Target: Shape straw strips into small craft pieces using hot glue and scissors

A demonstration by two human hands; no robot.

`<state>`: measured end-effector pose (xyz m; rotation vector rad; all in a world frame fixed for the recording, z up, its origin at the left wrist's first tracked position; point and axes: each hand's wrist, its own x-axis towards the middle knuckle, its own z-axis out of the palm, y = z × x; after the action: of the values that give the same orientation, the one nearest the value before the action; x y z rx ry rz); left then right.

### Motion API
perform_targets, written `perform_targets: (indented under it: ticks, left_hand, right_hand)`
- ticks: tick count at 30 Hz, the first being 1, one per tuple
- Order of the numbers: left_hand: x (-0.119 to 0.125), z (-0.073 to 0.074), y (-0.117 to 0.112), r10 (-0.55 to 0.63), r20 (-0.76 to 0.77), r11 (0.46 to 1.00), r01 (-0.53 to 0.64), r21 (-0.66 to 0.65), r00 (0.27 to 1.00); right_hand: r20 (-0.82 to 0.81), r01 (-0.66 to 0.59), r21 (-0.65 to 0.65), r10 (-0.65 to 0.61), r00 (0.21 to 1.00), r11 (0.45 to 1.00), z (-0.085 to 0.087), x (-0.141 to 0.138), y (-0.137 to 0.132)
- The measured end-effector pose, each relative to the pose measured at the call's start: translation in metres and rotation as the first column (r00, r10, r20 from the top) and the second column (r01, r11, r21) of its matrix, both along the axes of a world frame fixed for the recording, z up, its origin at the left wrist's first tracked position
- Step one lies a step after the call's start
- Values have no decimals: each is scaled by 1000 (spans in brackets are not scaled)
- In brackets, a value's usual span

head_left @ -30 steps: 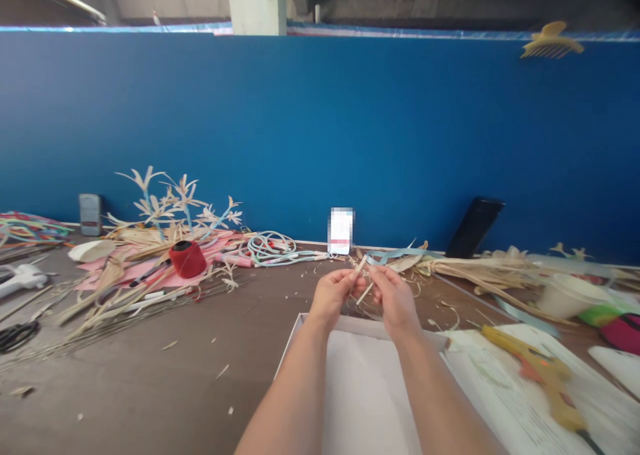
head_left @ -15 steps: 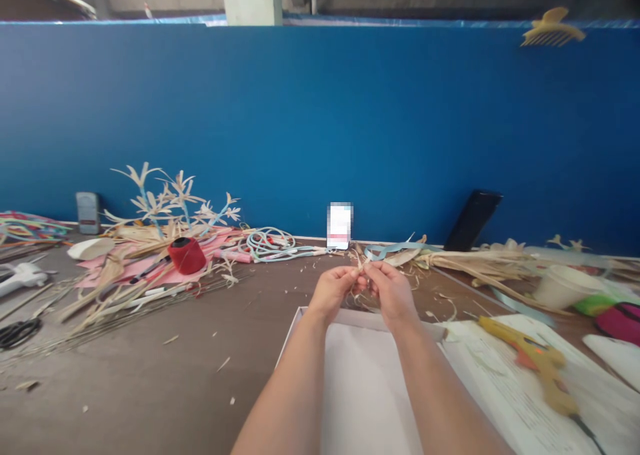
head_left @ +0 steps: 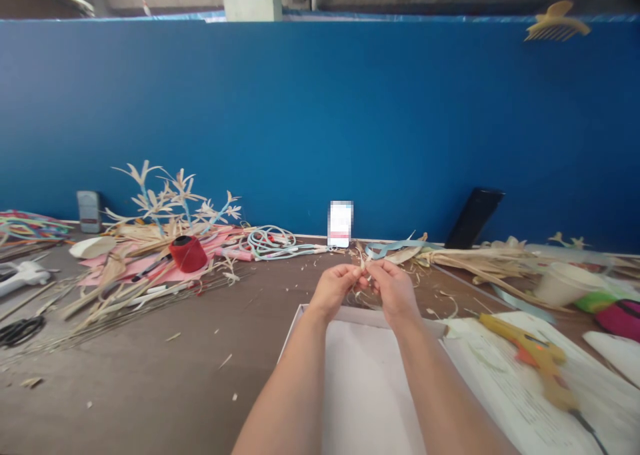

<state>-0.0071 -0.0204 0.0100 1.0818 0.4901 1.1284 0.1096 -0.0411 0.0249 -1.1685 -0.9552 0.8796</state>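
Observation:
My left hand (head_left: 333, 289) and my right hand (head_left: 393, 288) meet in front of me above the far edge of a shallow white tray (head_left: 367, 375). Both pinch a small pale straw strip (head_left: 363, 270) between their fingertips. The strip is mostly hidden by my fingers. Loose straw curls lie on the brown table (head_left: 150, 388) just beyond my hands.
Left: straw flowers (head_left: 170, 205), a red thread spool (head_left: 188, 253) on pink paper, coiled pale blue cord (head_left: 267, 243), black scissors (head_left: 17, 330). Right: a yellow glue gun (head_left: 535, 355) on white paper, straw bundles (head_left: 480, 261), a white cup (head_left: 563, 285), a leaning black phone (head_left: 473, 218). Behind stands a blue wall.
The long end of the straw strip that stuck out below my hands is now drawn in between my fingers. My hands have closed together slightly; the view shifted a little.

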Motion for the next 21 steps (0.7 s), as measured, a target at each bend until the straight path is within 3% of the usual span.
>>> perform_targets:
  ticks: [15,19,21]
  left_hand:
    - [0,-4,2,21,-11,1000,-21,13,1000]
    - [1,-3,5,98,43,993,-95,-70,994]
    - [0,-2,7,187,90,973,-172,-154,978]
  right_hand:
    - [-53,-24,-25,22,998,999,3,-2,-1]
    - [-132,-49,11,50,990,999,3,1,1]
    - [-190,17,52,-7,982,998,3,6,3]
